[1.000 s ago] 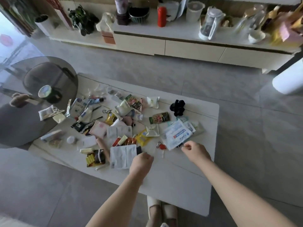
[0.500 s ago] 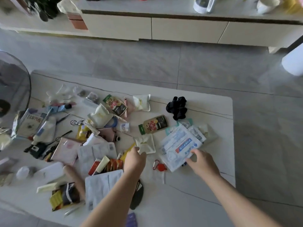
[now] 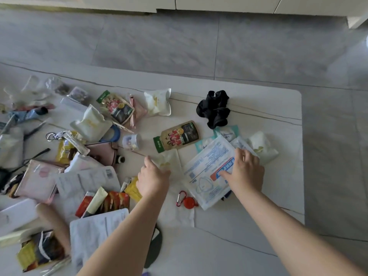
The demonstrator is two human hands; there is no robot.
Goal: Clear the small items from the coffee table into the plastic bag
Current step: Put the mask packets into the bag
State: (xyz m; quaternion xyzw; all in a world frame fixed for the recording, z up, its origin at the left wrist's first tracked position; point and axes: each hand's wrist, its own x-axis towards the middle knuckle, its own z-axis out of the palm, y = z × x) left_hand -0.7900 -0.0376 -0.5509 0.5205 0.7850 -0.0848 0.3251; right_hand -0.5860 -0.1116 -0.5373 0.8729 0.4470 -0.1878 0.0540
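Both hands had moved forward from the near edge: the left hand [image 3: 153,177] lay open on a small white sachet [image 3: 169,161] at frame centre, the right hand [image 3: 246,172] spread flat on the face-mask packet [image 3: 209,166]. Nothing was lifted; no plastic bag showed.

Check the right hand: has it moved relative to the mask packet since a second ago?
Yes. The right hand has moved forward onto the mask packet, away from the table's near edge; earlier it hovered at the packet's near corner.
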